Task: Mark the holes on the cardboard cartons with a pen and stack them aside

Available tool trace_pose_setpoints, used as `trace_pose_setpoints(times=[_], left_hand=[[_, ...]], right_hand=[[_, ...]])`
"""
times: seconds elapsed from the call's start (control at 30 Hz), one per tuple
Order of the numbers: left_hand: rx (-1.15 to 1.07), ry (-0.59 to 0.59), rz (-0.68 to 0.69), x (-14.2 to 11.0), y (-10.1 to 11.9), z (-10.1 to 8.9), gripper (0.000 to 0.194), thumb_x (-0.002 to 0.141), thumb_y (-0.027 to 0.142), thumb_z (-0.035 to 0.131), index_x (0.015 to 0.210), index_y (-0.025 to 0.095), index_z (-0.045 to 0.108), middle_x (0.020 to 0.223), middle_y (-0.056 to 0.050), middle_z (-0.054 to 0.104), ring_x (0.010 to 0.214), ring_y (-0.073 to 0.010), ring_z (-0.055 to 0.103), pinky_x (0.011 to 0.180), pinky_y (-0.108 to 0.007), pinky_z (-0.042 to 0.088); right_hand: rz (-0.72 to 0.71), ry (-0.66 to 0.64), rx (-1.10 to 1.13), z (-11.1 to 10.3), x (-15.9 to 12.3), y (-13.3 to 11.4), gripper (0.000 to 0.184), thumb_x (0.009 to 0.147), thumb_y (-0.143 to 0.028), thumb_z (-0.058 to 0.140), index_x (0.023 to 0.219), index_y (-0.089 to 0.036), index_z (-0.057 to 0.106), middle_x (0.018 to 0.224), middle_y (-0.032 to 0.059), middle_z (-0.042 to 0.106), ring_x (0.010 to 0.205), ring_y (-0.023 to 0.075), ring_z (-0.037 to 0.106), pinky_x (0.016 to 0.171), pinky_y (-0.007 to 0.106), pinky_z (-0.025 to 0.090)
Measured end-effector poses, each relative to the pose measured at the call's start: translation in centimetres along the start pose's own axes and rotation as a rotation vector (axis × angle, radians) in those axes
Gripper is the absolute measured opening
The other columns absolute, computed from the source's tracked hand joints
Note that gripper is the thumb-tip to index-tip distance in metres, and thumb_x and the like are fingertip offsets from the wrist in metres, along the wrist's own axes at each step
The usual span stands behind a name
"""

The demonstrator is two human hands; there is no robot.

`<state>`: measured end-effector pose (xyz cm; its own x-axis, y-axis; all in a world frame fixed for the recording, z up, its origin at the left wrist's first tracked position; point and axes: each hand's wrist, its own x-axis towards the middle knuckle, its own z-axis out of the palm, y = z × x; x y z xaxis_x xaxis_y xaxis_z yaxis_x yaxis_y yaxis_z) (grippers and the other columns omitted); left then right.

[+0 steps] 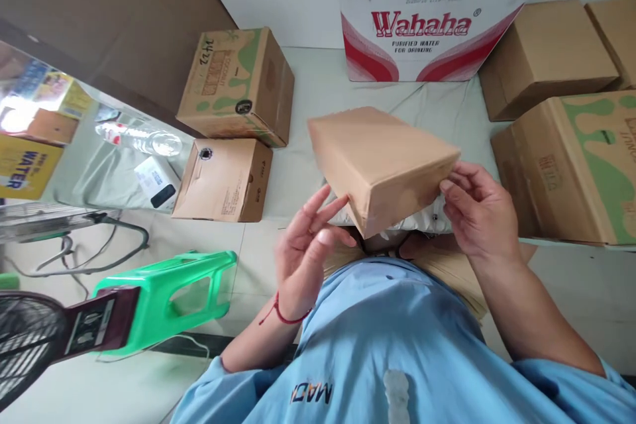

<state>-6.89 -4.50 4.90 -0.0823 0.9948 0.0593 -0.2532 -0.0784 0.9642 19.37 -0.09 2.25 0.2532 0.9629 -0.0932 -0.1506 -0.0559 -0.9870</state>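
A plain brown cardboard box [382, 146] sits tilted in front of me, one corner pointing towards my body. My right hand [481, 215] pinches its near right corner between thumb and fingers. At the box's left side, my left hand [305, 255] has its fingers spread, and a fingertip touches the cardboard near the lower edge. A red string bracelet [285, 311] circles my left wrist. Some crumpled clear plastic [427, 220] shows below the box; the box's underside is hidden.
A white-and-red Wahaha carton [422, 26] stands at the back. Cardboard boxes flank the pale-green covered table [308, 73]: a coconut carton [238, 83] and a smaller box [216, 179] left, several right. A plastic bottle [144, 139], green stool [163, 298] and fan [30, 344] are farther left.
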Motion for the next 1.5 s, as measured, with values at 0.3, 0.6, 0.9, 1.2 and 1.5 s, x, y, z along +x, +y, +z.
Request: trace_pose_setpoints(times=[0.3,0.6,0.9,1.2,1.5], left_hand=[[0.406,-0.369,0.158,-1.5,-1.9,1.7,0.076,0.109,0.033,0.070,0.177,0.039,0.036,0.179,-0.018,0.045,0.069,-0.0106,0.072,0.065,-0.029,0.063],[0.655,0.014,0.203,-1.3,-3.0,0.6,0.037,0.107,0.040,0.073,0.142,0.029,0.077,0.151,-0.015,0.069,0.136,-0.0324,0.067,0.090,-0.036,0.062],[0.368,0.168,-0.161,0.1,-5.3,-2.9,0.045,0.098,0.066,0.077,0.098,0.022,0.067,0.113,-0.009,0.074,0.119,-0.0296,0.068,0.101,-0.039,0.056],[-0.043,0.176,-0.491,2.3,-5.2,-3.6,0.056,0.076,0.056,0.097,0.112,0.019,0.074,0.104,-0.007,0.082,0.102,-0.0270,0.080,0.092,-0.036,0.065],[-0.164,0.123,-0.515,0.1,-6.7,-4.1,0.054,0.073,0.046,0.101,0.118,0.024,0.080,0.120,-0.008,0.084,0.112,-0.0282,0.080,0.098,-0.037,0.067]], right_hand=[[0.441,-0.023,0.271,-2.1,-2.7,1.9,0.048,0.066,-0.023,0.090,0.112,-0.024,0.082,0.073,-0.0077,0.057,0.049,0.0025,0.025,0.042,0.019,0.019],[0.316,-0.171,0.166,-1.5,-5.0,4.0,0.061,0.095,-0.063,0.077,0.141,-0.023,0.071,0.061,-0.0076,0.044,0.051,0.0107,0.033,0.047,0.027,0.028],[0.297,-0.196,-0.051,-1.2,-4.4,5.1,0.064,0.098,-0.069,0.073,0.141,-0.022,0.073,0.075,-0.0031,0.061,0.053,0.0103,0.035,0.047,0.028,0.032],[-0.312,-0.404,-0.468,0.1,-5.0,2.4,0.040,0.111,-0.037,0.062,0.149,-0.029,0.073,0.126,0.0110,0.071,0.093,0.0200,0.072,0.084,0.038,0.065],[-0.430,-0.316,-0.479,-0.3,-5.2,2.0,0.054,0.108,-0.036,0.065,0.162,-0.034,0.060,0.151,0.0137,0.060,0.121,0.0281,0.067,0.108,0.050,0.061]])
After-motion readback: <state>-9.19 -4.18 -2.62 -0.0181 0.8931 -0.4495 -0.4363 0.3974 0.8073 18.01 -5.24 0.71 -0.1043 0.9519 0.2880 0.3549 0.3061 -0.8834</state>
